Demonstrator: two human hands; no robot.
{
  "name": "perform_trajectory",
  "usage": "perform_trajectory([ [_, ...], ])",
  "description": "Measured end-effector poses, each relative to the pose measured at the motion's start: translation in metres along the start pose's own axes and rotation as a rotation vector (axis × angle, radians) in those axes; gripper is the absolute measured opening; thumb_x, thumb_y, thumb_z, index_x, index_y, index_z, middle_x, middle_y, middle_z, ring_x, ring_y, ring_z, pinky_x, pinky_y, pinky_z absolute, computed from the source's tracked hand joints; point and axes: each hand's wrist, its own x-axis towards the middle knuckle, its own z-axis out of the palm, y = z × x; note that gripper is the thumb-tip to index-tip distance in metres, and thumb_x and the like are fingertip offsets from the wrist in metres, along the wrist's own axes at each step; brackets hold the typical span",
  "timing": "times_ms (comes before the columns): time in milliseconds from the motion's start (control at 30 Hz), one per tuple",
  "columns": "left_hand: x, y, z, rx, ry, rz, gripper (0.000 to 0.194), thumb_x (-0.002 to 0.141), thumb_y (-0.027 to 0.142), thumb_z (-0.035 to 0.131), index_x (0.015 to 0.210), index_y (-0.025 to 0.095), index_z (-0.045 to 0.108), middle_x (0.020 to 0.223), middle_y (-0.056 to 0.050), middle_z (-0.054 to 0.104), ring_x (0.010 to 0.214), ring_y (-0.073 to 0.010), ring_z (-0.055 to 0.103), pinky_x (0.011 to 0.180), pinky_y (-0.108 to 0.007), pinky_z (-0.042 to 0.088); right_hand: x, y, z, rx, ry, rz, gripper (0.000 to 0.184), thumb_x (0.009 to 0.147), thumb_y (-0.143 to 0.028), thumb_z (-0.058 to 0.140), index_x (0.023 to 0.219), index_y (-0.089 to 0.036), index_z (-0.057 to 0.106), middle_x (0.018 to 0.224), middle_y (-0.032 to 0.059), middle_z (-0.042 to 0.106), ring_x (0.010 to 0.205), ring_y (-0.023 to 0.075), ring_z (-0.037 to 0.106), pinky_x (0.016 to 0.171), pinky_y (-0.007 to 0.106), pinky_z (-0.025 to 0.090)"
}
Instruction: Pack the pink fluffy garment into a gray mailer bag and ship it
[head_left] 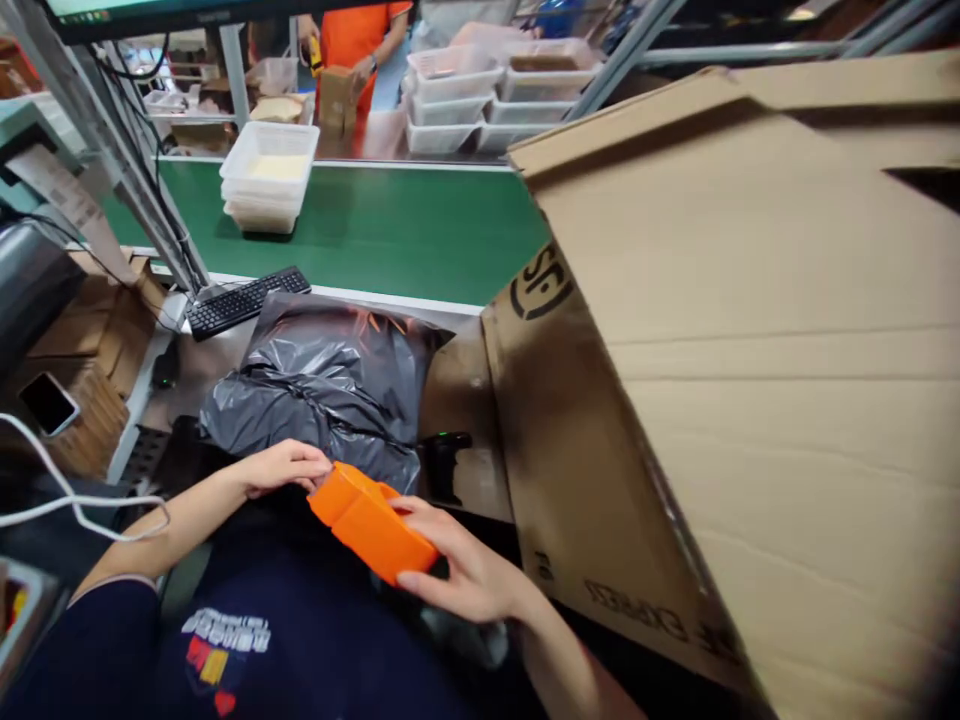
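My right hand (461, 565) is wrapped round the near right end of a bright orange item (375, 525), thumb below and fingers on top. The item is blocky with a crease near its left end; whether it is a roll or a small box I cannot tell. At that left end, the fingers of my left hand (289, 468) are pinched together and touch its edge. Just beyond both hands lies a filled, crumpled dark grey plastic mailing bag (341, 370) on the metal bench. A black handheld device (446, 465) with a small green light stands right of the bag.
A large open cardboard carton (787, 400) fills the right side. Behind the bag are a black keyboard (247, 300) and a green conveyor belt (405, 225) bearing stacked white trays (266, 180). A mouse (165, 362), phone (49, 403) and white cable (75, 495) are left. Someone in orange stands beyond.
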Motion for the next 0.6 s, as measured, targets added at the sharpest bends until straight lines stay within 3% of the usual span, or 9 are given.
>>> perform_trajectory([
  [167,-0.018,-0.027,0.006,0.153,0.222,0.234,0.039,0.083,0.05,0.079,0.068,0.017,0.067,0.072,-0.002,0.066,0.07,-0.0153,0.059,0.072,-0.029,0.048,0.023,-0.012,0.008,0.042,-0.023,0.104,0.034,0.096,-0.053,0.067,0.102,-0.021,0.078,0.104,0.0126,0.078,0.11,0.0284,0.071,0.105,0.038,0.056],
  [267,-0.025,-0.031,-0.015,0.337,0.386,0.374,0.033,0.091,0.042,0.068,0.068,0.018,0.067,0.076,-0.003,0.068,0.073,-0.016,0.06,0.073,-0.029,0.047,0.057,-0.02,0.017,0.054,-0.025,0.244,0.042,0.091,-0.06,0.071,0.096,-0.019,0.078,0.094,0.0093,0.076,0.092,0.0255,0.07,0.086,0.033,0.058],
  [333,-0.035,-0.027,-0.056,0.411,0.587,0.444,0.034,0.093,0.038,0.064,0.065,0.019,0.064,0.073,-0.002,0.068,0.074,-0.0157,0.061,0.074,-0.029,0.047,0.08,-0.022,0.017,0.096,-0.066,0.385,0.046,0.088,-0.063,0.073,0.086,-0.018,0.075,0.079,0.0051,0.07,0.073,0.02,0.062,0.068,0.029,0.053],
  [400,-0.05,-0.019,-0.117,0.373,0.925,0.464,0.036,0.095,0.035,0.061,0.062,0.02,0.057,0.064,0.001,0.061,0.068,-0.0135,0.058,0.072,-0.027,0.046,0.1,-0.023,0.01,0.14,-0.146,0.543,0.046,0.087,-0.063,0.074,0.081,-0.017,0.074,0.072,0.0023,0.065,0.063,0.0155,0.053,0.057,0.026,0.044],
  [433,-0.058,-0.014,-0.15,0.287,1.154,0.444,0.037,0.094,0.033,0.061,0.061,0.021,0.052,0.057,0.004,0.055,0.062,-0.0114,0.054,0.069,-0.025,0.044,0.108,-0.024,0.005,0.148,-0.175,0.611,0.046,0.087,-0.063,0.075,0.082,-0.016,0.074,0.071,0.002,0.064,0.061,0.0146,0.051,0.055,0.025,0.041],
  [467,-0.064,-0.01,-0.181,0.236,1.246,0.422,0.037,0.097,0.034,0.056,0.063,0.022,0.048,0.055,0.006,0.049,0.057,-0.01,0.05,0.064,-0.023,0.042,0.116,-0.026,-0.001,0.146,-0.19,0.661,0.047,0.086,-0.063,0.075,0.084,-0.016,0.076,0.073,0.0022,0.065,0.061,0.0144,0.051,0.054,0.025,0.04],
  [533,-0.066,-0.005,-0.223,0.173,1.277,0.396,0.039,0.1,0.039,0.051,0.065,0.023,0.046,0.055,0.007,0.047,0.052,-0.0096,0.047,0.059,-0.023,0.041,0.132,-0.031,-0.009,0.102,-0.162,0.691,0.048,0.086,-0.064,0.075,0.084,-0.016,0.077,0.072,0.0024,0.065,0.061,0.0148,0.051,0.054,0.025,0.04],
  [600,-0.055,-0.003,-0.23,0.11,1.008,0.367,0.041,0.097,0.051,0.056,0.07,0.02,0.057,0.066,0.002,0.061,0.059,-0.0119,0.058,0.061,-0.025,0.048,0.151,-0.039,-0.01,0.031,-0.093,0.609,0.049,0.086,-0.066,0.075,0.078,-0.017,0.075,0.07,0.003,0.064,0.062,0.0163,0.053,0.056,0.027,0.044],
])
